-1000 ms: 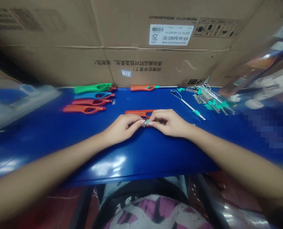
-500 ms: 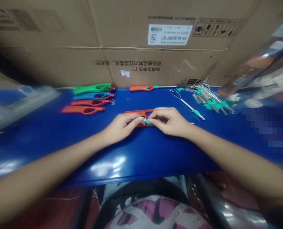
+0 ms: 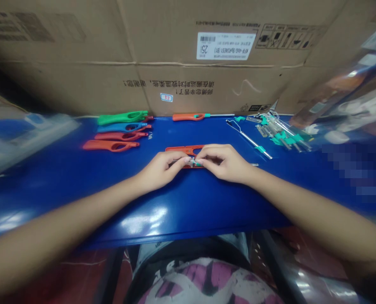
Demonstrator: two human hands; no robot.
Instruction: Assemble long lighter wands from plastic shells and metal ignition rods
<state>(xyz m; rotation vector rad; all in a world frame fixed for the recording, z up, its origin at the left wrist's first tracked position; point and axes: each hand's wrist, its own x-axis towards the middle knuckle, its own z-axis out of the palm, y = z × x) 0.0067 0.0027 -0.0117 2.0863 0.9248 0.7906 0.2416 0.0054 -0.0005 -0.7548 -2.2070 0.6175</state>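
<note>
Two hands meet over an orange handle shell (image 3: 183, 150) on the blue table (image 3: 188, 202). Left hand (image 3: 160, 169) and right hand (image 3: 225, 162) pinch a small green-tipped part (image 3: 194, 162) between their fingertips.

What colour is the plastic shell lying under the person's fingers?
The shell is orange-red; the head view shows it best.

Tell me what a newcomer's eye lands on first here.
First, mid-table, the left hand and right hand pinch a small part at an orange shell lying on the blue table. Next come four coloured shells in a row at the back left, and a heap of teal-tipped rods at the back right. A big cardboard box walls off the far edge.
</note>
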